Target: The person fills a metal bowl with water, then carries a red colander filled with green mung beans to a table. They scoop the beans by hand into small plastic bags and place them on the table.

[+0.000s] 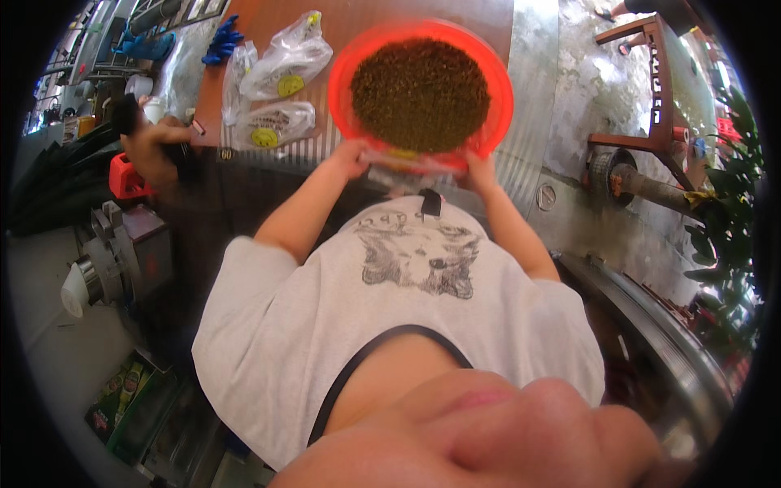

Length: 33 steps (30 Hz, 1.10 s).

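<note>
A round red plastic basin (501, 107) holds a wide heap of dark brown-green chopped or dried material (421, 94). My left hand (351, 160) is at the basin's near rim on the left of the view, and my right hand (479, 172) is at the near rim on the right. Between both hands a clear plastic bag (409, 161) with a yellow mark lies against the near rim; my fingers seem to hold its edges, partly hidden. Left of the basin, clear plastic bags with yellow smiley marks (284, 76) lie on the brown table (390, 11).
A blue glove (223, 41) lies at the table's far left. Beyond the left edge another person (155, 143) sits by a red plastic stool (125, 177). A metal machine (113, 256) stands at left. A wooden frame (656, 91) and a leafy plant (732, 213) are at right.
</note>
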Motion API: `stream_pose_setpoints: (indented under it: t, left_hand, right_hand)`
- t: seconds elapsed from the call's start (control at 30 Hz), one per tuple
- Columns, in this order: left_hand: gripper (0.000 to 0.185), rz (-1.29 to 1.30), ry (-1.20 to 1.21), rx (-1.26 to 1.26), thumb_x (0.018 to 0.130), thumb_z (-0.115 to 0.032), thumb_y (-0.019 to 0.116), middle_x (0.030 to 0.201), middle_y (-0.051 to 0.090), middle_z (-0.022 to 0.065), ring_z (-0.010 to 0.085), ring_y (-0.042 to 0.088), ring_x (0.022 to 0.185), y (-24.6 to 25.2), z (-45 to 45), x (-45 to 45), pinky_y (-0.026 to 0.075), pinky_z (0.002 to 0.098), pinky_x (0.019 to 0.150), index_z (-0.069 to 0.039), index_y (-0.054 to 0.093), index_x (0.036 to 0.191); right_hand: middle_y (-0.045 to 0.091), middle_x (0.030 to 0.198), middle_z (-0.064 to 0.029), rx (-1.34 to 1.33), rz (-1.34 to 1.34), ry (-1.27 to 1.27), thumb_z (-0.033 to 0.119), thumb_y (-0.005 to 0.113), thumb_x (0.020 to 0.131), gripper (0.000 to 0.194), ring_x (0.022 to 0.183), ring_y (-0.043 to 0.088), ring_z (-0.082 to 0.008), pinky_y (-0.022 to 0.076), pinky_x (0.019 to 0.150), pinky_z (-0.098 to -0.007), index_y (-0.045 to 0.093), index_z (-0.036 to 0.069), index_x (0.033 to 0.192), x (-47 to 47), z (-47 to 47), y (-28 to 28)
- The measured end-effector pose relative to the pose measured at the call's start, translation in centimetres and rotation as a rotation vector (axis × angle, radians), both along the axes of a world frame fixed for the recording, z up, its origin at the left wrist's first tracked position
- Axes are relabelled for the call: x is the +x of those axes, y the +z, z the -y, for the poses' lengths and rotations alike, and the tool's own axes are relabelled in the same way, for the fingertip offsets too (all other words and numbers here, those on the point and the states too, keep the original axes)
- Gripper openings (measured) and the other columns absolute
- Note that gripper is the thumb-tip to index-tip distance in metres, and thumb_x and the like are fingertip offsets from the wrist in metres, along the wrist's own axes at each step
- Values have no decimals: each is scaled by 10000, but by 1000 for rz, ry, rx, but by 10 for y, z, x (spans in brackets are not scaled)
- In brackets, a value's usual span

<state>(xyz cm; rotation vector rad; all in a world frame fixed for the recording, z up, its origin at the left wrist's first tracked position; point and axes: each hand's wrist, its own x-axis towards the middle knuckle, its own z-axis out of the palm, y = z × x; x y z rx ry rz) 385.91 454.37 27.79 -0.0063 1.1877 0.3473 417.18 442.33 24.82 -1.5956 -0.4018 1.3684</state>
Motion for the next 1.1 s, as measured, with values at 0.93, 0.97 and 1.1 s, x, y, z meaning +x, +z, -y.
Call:
stream_pose_setpoints:
  t: [0.93,0.97,1.1]
  left_hand:
    - [214,19,64,182,826,53,515,967,647,221,336,678,841,-52,5,7,579,405,722,49,536,1038]
    - [177,-4,41,184,830,41,523,927,654,221,316,682,792,-43,8,11,570,360,644,52,534,1006]
    - [121,-26,154,120,837,12,553,795,654,203,241,637,601,-30,16,20,429,248,403,42,537,954]
  right_hand:
    - [663,1144,-130,-185,-389,-105,310,654,915,457,972,653,-267,533,810,-377,555,22,1257,1,-22,74]
    - [676,1110,-127,-143,-318,-102,309,650,912,435,914,667,-256,540,750,-357,569,21,1227,4,-24,77]
    - [681,1059,-111,-215,-150,11,263,640,899,386,850,685,-246,561,673,-342,583,25,1198,15,-43,91]
